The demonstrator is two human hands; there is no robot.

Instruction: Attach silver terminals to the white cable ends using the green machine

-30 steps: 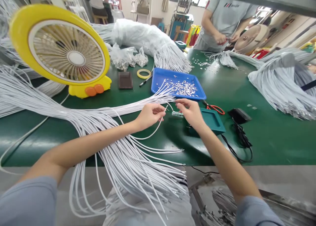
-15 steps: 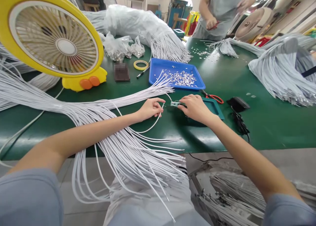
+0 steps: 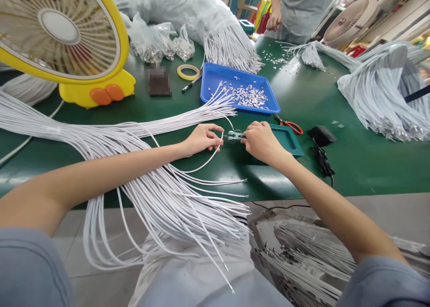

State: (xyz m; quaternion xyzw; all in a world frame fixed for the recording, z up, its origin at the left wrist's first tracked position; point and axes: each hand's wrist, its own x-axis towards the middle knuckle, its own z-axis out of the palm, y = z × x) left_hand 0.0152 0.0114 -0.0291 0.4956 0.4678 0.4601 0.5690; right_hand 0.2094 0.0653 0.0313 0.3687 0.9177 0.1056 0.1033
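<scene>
My left hand (image 3: 204,139) pinches a white cable (image 3: 204,165) near its end, with the thumb and fingers closed on it. A thin tip of that cable points right, at the nose of a small pale-green hand tool (image 3: 235,135). Gripped in my right hand (image 3: 264,139), the tool lies level over the table; its exact kind is unclear. Whether the cable tip sits inside its nose is too small to tell. A loose bundle of white cables (image 3: 151,195) lies under my left forearm and hangs over the table edge onto my lap.
A blue tray (image 3: 210,70) of small metal parts stands ahead. Beside my right hand are a green tray (image 3: 285,139), red-handled pliers (image 3: 292,127) and a black adapter (image 3: 321,136). A yellow fan (image 3: 101,90) is at left. Another person (image 3: 295,11) stands across the table.
The view has shifted, so most things on the table sit higher in it. The tool in my right hand is nearer the cable tip at my left fingers. Both hands keep their hold.
</scene>
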